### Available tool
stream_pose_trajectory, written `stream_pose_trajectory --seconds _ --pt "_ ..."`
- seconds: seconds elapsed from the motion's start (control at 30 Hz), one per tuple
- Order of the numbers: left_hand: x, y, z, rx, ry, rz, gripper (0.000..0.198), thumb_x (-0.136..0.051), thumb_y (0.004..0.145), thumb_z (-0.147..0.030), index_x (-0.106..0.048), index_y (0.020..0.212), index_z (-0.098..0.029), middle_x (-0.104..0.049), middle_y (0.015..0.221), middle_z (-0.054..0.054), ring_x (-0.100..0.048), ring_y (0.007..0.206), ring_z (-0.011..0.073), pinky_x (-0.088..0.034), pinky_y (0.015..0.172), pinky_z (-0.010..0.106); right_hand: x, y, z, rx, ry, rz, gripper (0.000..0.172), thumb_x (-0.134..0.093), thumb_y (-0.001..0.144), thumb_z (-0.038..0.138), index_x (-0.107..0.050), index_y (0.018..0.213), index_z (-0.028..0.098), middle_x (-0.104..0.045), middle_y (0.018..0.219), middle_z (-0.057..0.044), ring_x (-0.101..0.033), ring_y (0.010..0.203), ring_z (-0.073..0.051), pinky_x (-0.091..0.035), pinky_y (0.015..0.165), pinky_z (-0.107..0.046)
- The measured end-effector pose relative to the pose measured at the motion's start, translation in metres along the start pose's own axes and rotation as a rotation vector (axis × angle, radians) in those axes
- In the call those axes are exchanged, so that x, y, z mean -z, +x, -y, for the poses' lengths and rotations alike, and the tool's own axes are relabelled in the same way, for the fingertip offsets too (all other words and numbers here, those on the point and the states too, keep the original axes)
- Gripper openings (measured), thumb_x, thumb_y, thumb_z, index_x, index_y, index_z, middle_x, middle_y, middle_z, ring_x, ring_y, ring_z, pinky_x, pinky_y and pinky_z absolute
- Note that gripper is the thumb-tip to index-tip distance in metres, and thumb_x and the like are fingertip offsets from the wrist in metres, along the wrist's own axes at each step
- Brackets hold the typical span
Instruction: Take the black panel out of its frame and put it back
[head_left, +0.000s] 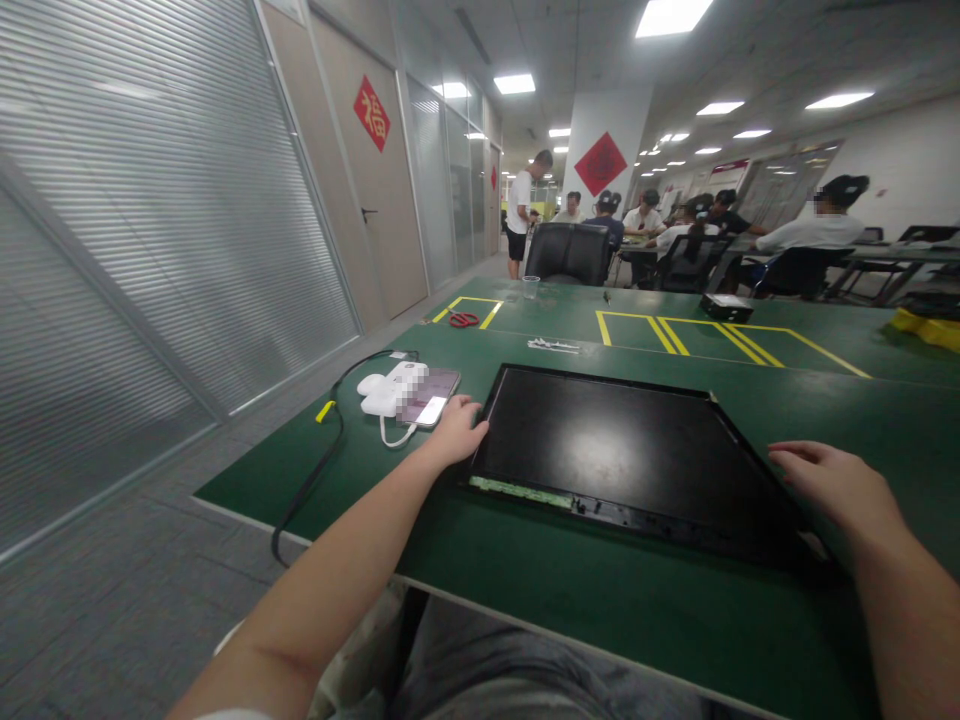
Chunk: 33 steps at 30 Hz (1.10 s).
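Note:
A flat black screen panel (600,435) lies face up on the green table (570,590) in front of me, with a green circuit strip (525,492) along its near left edge. My left hand (457,430) is at the panel's left edge, thumb and fingers apart; the thumb appears to touch the frame. Beyond the panel's right edge, my right hand (832,480) hovers with fingers stretched out and holds nothing. Just left of my left hand lie a phone (436,408) and a white device (390,392) with a short white cable (395,443).
A black cable (304,485) with a yellow tag hangs over the table's left edge. Farther back are red-handled scissors (463,320), small white strips (553,346), a clear cup (531,287), a black box (726,307) and yellow tape outlines. Several people work at tables beyond a black chair (568,253).

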<state>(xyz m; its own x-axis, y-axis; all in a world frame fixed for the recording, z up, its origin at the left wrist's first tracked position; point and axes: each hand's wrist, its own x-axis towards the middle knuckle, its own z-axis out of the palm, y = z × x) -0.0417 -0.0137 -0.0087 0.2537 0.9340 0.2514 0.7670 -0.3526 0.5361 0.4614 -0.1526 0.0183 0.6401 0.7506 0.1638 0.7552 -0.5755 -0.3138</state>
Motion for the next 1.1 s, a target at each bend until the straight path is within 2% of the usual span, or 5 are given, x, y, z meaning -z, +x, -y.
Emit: stream_pose_trajectory --seconds 0.17,0.53,0.7,0.93,1.1 --pt "-0.001 0.001 0.005 -0.034 0.058 0.032 0.030 -0.060 0.083 -0.026 -0.075 0.107 -0.015 -0.061 0.132 0.017 -0.054 0.132 0.0335 -0.039 0.116 0.049 -0.009 0.010 -0.006 -0.061 0.022 0.074 0.026 -0.060 0.067 0.049 -0.076 0.075 0.030 -0.077 0.087 -0.008 -0.069 0.074 -0.029 -0.052 0.061 -0.038" --pt "0.004 0.004 -0.001 -0.036 0.019 0.058 0.032 -0.057 0.080 -0.017 -0.077 0.104 -0.017 -0.067 0.131 0.015 -0.058 0.130 0.0315 -0.041 0.114 0.047 -0.019 0.008 -0.005 -0.017 0.015 0.115 0.030 -0.061 0.066 0.034 -0.074 0.093 0.027 -0.077 0.095 -0.008 -0.071 0.083 -0.030 -0.052 0.066 -0.038" --pt "0.011 0.002 -0.009 0.026 -0.269 0.036 0.033 -0.055 0.078 -0.019 -0.078 0.101 -0.020 -0.075 0.117 0.008 -0.064 0.121 0.0295 -0.047 0.110 0.043 -0.021 0.010 -0.007 -0.014 -0.032 0.139 0.037 -0.060 0.068 0.034 -0.074 0.101 0.027 -0.076 0.102 -0.009 -0.071 0.088 -0.031 -0.052 0.070 -0.040" --pt "0.018 -0.008 -0.033 0.363 -0.956 0.093 0.044 -0.059 0.080 -0.020 -0.074 0.122 -0.020 -0.080 0.089 0.004 -0.072 0.072 0.0191 -0.058 0.065 0.030 -0.016 0.007 -0.002 -0.022 -0.042 0.140 0.037 -0.058 0.069 0.035 -0.073 0.103 0.027 -0.077 0.103 -0.009 -0.071 0.092 -0.033 -0.052 0.070 -0.042" --pt "0.017 -0.009 -0.039 0.533 -1.094 0.045 0.053 -0.070 0.079 -0.020 -0.067 0.132 -0.018 -0.079 0.082 0.004 -0.071 0.064 0.0168 -0.057 0.061 0.028 -0.014 0.004 0.000 -0.024 -0.044 0.159 0.040 -0.058 0.070 0.036 -0.071 0.107 0.026 -0.076 0.105 -0.009 -0.070 0.092 -0.032 -0.051 0.069 -0.040"
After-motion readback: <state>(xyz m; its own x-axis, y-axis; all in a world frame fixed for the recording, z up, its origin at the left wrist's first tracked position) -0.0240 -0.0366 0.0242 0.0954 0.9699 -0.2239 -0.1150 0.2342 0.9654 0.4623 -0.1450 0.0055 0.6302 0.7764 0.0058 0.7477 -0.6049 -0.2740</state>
